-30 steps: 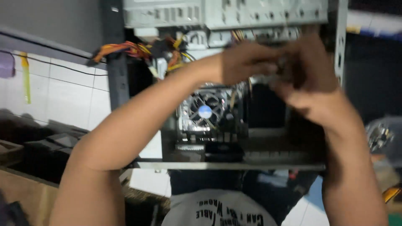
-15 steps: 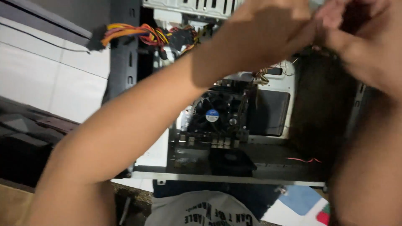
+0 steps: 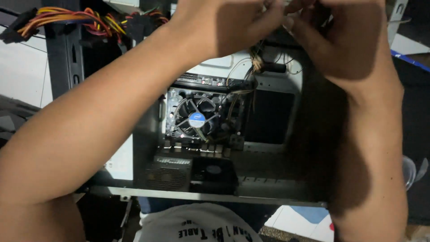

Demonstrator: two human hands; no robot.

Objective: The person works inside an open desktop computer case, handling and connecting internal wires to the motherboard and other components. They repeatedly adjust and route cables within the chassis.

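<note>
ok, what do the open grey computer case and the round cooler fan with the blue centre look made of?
Open grey computer case: looks like sheet metal, matt grey, judging by its thin folded edges and punched slots. Round cooler fan with the blue centre: probably moulded plastic, dark curved blades with a slight sheen; the blue hub looks like a sticker.

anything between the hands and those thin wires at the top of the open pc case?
Nothing visible. The left hand and right hand meet at the top edge of the view, directly above the thin wires that rise from the motherboard beside the CPU fan. What the fingers pinch is cropped off by the frame.
</note>
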